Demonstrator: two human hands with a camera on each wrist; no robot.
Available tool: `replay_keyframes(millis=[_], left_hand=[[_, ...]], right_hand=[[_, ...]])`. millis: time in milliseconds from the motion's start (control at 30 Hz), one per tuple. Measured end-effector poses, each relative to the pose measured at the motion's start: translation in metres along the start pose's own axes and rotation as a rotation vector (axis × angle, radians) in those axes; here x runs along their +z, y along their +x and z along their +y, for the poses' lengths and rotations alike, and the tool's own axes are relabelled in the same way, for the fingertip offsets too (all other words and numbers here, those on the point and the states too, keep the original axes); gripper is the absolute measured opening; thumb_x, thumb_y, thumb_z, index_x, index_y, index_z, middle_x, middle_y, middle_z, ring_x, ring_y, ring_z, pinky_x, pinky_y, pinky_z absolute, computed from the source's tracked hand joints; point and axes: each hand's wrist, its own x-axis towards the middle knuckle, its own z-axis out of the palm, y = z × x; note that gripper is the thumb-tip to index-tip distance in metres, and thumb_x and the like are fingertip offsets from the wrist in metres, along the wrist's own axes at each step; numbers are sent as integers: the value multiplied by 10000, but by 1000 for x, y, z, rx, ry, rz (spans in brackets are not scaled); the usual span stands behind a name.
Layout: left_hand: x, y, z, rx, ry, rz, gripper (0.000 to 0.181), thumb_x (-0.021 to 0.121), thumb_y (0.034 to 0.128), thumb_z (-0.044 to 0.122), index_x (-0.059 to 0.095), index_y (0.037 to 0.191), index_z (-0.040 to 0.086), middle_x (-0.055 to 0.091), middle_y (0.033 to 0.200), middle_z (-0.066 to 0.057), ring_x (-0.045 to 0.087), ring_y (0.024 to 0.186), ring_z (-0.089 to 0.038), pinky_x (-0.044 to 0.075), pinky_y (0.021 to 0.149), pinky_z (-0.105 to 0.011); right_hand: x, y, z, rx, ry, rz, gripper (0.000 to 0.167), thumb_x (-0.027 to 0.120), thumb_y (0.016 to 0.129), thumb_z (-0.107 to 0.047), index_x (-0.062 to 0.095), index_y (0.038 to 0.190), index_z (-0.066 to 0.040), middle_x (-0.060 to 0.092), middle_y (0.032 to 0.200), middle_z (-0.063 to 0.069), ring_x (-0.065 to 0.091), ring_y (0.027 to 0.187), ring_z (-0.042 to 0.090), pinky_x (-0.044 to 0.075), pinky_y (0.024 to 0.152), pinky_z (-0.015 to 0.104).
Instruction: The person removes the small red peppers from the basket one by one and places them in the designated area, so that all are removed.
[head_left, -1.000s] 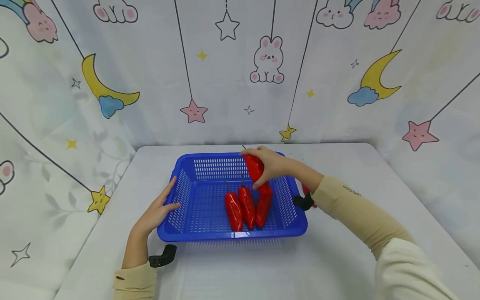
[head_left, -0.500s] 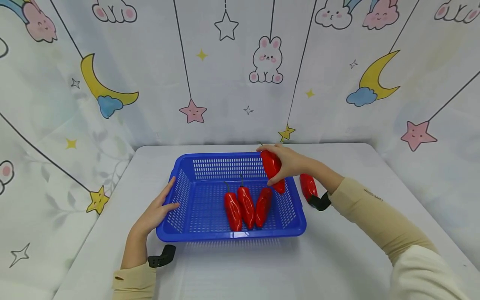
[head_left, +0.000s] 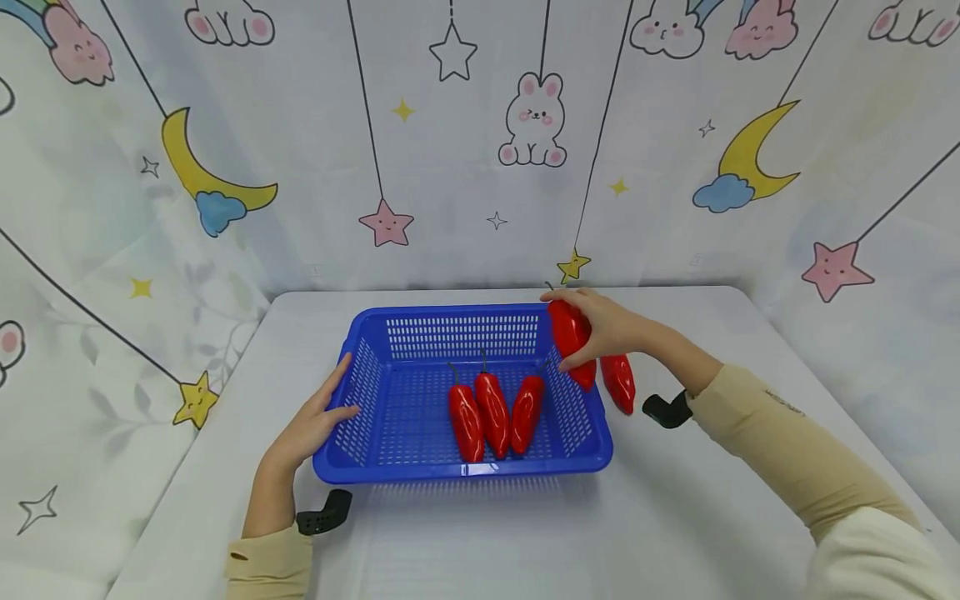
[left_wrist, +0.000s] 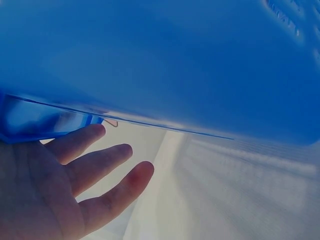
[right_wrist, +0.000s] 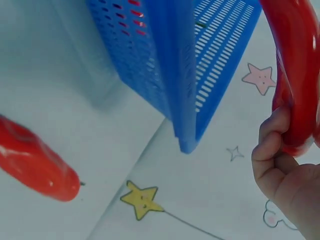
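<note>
A blue plastic basket (head_left: 461,477) stands on the white table, with several glossy red chili peppers (head_left: 491,415) lying in its right half. My left hand (head_left: 311,429) rests at the basket's left side, thumb over the rim. In the left wrist view its visible fingers (left_wrist: 107,170) are straight and spread below the rim. Over the basket's right rim, my right hand (head_left: 607,325) grips a red chili pepper (head_left: 570,337), stem pointing up. More red shows beside it in the right wrist view; I cannot tell whether that is a second pepper.
Another red chili pepper (head_left: 618,385) lies on the table (head_left: 712,500) just right of the basket, partly behind the hand. A white cartoon-printed curtain (head_left: 465,167) hangs behind the table. Black wrist cameras (head_left: 324,512) sit on both arms.
My right hand has carried the gripped chili pepper rightward, from above the peppers inside the basket to over its right rim. The left hand and basket have stayed almost still.
</note>
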Motion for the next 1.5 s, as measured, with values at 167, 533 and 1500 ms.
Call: replay_keyframes(millis=[167, 533, 1500], left_hand=[[-1, 0, 0, 3, -1, -1, 747, 455, 902, 70, 18, 1482, 245, -27, 1524, -133, -12, 1357, -413, 52, 991, -675], [-1, 0, -1, 2, -15, -3, 752, 458, 904, 67, 23, 1478, 283, -30, 1525, -123, -9, 1358, -411, 57, 993, -673], [-1, -1, 1, -2, -9, -3, 749, 459, 912, 78, 14, 1476, 287, -38, 1526, -119, -16, 1357, -412, 59, 985, -681]], right_hand=[[-2, -8, 8, 25, 11, 7, 930, 833, 634, -236, 307, 1399, -175, 388, 1275, 183, 436, 1136, 356, 529, 735, 420], [-10, -25, 28, 85, -15, 43, 923, 824, 645, -201, 297, 1400, -142, 415, 1273, 192, 438, 1132, 368, 523, 744, 440], [-15, -48, 89, 211, -69, 72, 912, 828, 621, -190, 317, 1368, -76, 430, 1198, 244, 418, 1087, 432, 535, 685, 438]])
